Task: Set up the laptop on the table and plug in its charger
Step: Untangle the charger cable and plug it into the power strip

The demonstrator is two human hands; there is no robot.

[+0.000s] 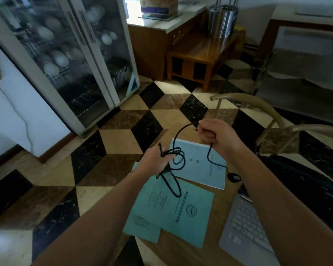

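Both hands clamped on charger cable (176, 160): left hand (154, 162) grips coil, right hand (217, 137) should draw loops out slowly, avoid knots

A single wide-angle view from the person's head looks forward and steeply down, close over a wooden table (198, 252) whose near corner fills the lower middle. Both forearms reach in from the bottom edge. Beyond the table edge the view takes in the chequered floor (108, 143), a glass-door cabinet (69, 54) at upper left and a low wooden bench (200, 52) far ahead, with straight lines bent near the frame borders
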